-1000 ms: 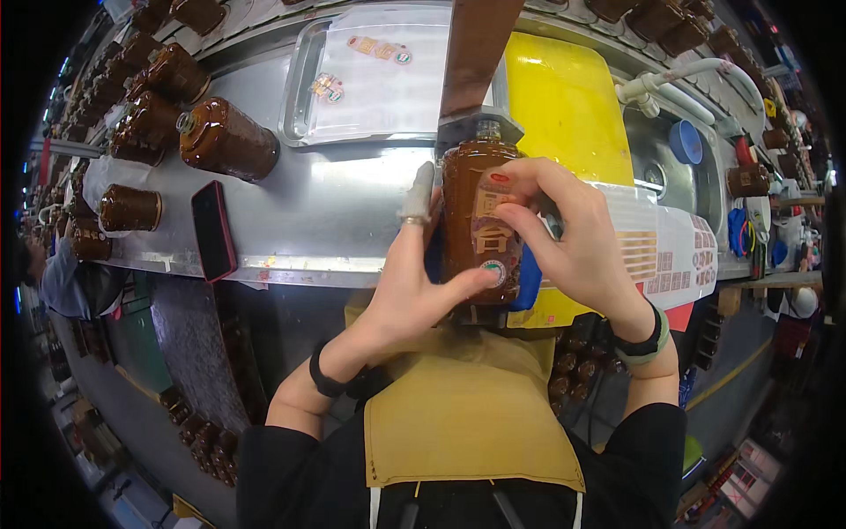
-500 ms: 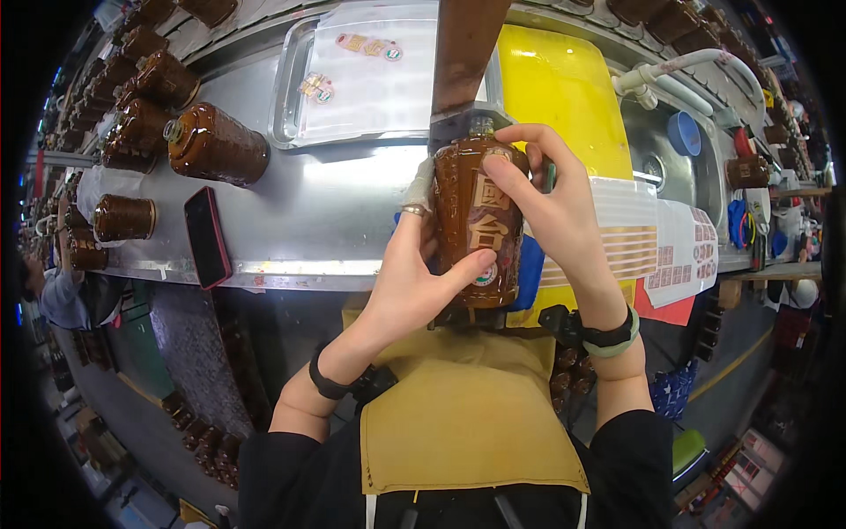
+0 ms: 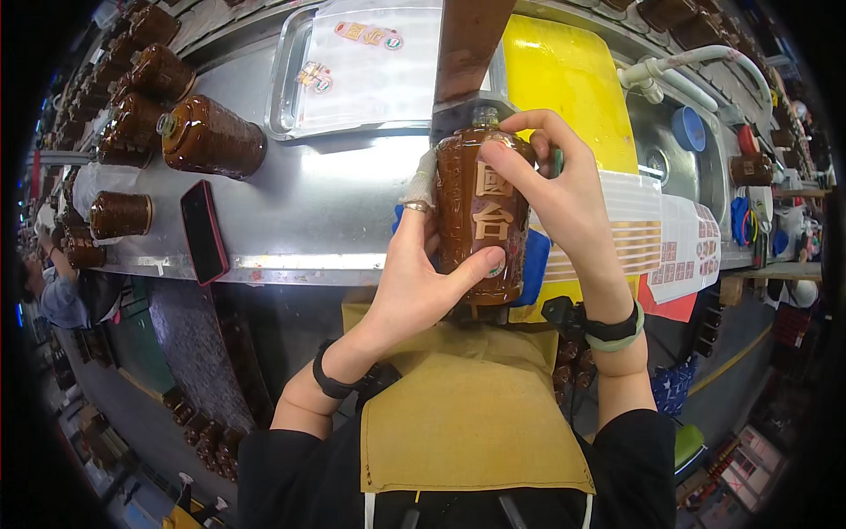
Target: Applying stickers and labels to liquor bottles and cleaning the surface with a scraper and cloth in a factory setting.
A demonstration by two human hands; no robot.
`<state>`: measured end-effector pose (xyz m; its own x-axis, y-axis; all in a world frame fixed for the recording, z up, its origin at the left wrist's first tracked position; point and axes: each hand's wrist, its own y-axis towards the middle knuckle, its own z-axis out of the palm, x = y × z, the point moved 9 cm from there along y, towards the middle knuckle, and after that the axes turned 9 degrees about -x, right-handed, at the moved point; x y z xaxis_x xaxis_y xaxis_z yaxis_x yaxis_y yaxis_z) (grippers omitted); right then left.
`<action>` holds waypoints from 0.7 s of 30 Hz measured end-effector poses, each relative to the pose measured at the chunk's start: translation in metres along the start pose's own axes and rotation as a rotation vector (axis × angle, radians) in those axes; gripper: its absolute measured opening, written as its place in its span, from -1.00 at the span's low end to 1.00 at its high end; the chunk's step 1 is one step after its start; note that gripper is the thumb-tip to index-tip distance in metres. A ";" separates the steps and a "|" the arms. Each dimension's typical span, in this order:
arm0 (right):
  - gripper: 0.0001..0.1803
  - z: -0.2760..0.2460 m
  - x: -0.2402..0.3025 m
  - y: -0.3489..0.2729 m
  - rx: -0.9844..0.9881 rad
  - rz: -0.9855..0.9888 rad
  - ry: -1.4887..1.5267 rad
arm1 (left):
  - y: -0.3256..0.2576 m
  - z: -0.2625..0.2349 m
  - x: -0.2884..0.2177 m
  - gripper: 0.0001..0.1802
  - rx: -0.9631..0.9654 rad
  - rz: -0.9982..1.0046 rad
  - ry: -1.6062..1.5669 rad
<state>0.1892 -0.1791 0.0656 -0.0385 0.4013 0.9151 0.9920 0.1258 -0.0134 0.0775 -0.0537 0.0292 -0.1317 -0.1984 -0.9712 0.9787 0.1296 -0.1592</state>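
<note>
A brown glazed bottle with a clear neck lies in front of me at the bench edge, its neck pointing away. Light raised-looking characters and a small round sticker run down its front as a label. My left hand wraps the bottle's lower left side, thumb across the bottom of the label; one finger wears a whitish covering. My right hand grips the upper right side, its thumb pressed on the top of the label. The right fingers behind the bottle are partly hidden.
Left on the metal bench are a phone and several brown bottles. A metal tray holds a white sheet with label pieces. To the right are a yellow board, printed sticker sheets and a sink with a blue bowl.
Both hands keep their hold on the bottle. The right thumb stays at the label's top, with only a slight shift. The whole view has tilted a little.
</note>
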 end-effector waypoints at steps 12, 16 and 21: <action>-0.54 -0.001 0.005 -0.001 -0.025 -0.074 -0.038 | 0.000 0.001 0.000 0.05 -0.006 -0.023 -0.038; -0.54 -0.002 0.003 -0.001 -0.020 -0.054 -0.040 | 0.000 0.002 0.000 0.04 -0.006 -0.024 -0.049; -0.53 -0.001 0.000 0.000 -0.005 -0.033 -0.032 | 0.001 0.000 -0.001 -0.06 -0.042 -0.005 -0.083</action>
<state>0.1889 -0.1797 0.0662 -0.0747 0.4257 0.9018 0.9906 0.1353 0.0182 0.0782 -0.0534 0.0302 -0.1214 -0.2792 -0.9525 0.9703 0.1689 -0.1732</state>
